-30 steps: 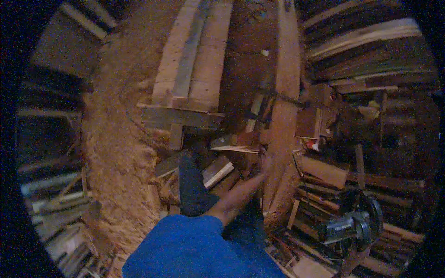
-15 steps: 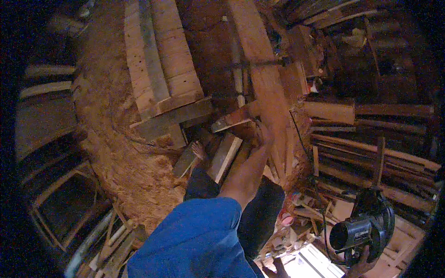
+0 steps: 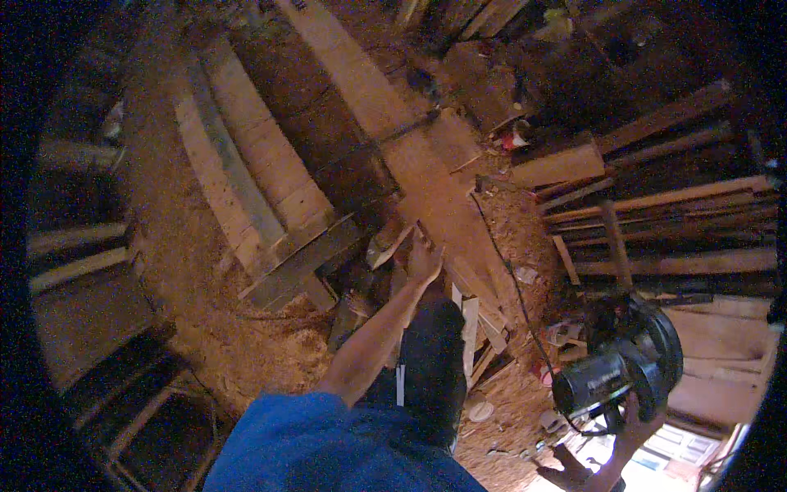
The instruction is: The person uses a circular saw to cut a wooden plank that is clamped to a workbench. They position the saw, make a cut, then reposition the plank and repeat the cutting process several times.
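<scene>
Saw point(image 3: 619, 365), black and bulky, is at the near right, with the right hand point(image 3: 635, 418) wrapped around its handle in a firm grip. Left of it, well apart, the left hand point(image 3: 425, 261) reaches to the near end of a long plank point(image 3: 434, 176); I cannot tell how wide its grip is, or whether it holds the small wood piece point(image 3: 389, 248) just beside its fingers. A dark band point(image 3: 406, 129) crosses the plank farther off, and a thin cord point(image 3: 512, 275) runs down its right side toward the saw. To the left, long boards point(image 3: 262, 164) lie side by side, with a short crosspiece point(image 3: 299, 258) at their near end. Sawdust point(image 3: 279, 357) covers the floor nearer in. Timber point(image 3: 664, 217) fills the right side, and a red-and-white thing point(image 3: 515, 136) sits at the far right of the plank.
</scene>
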